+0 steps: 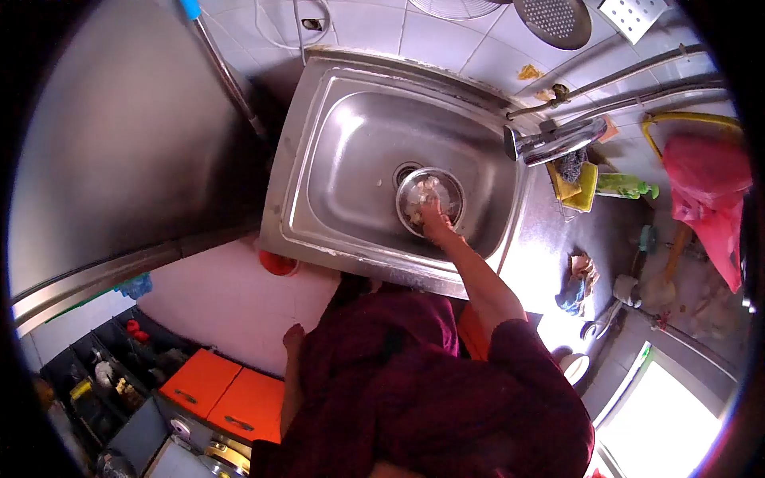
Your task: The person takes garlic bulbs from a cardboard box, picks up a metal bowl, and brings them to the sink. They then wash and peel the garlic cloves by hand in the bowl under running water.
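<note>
A round metal bowl [457, 196] sits in the steel sink [351, 151], just right of the drain [405, 170]. Small pale pieces [426, 187] lie inside it. My right hand [434, 219] reaches into the bowl from the near side, its fingers down among the pieces; what they grip, if anything, is too small to tell. My left hand [294, 335] hangs low beside my body, outside the sink, and its fingers are too small to make out.
A chrome faucet [558, 143] juts in at the sink's right. Beyond it are a yellow sponge [586, 187], a green bottle [625, 186] and a crumpled cloth [580, 283]. Orange cabinet doors [227, 398] stand at the lower left. A large metal panel [127, 143] fills the left side.
</note>
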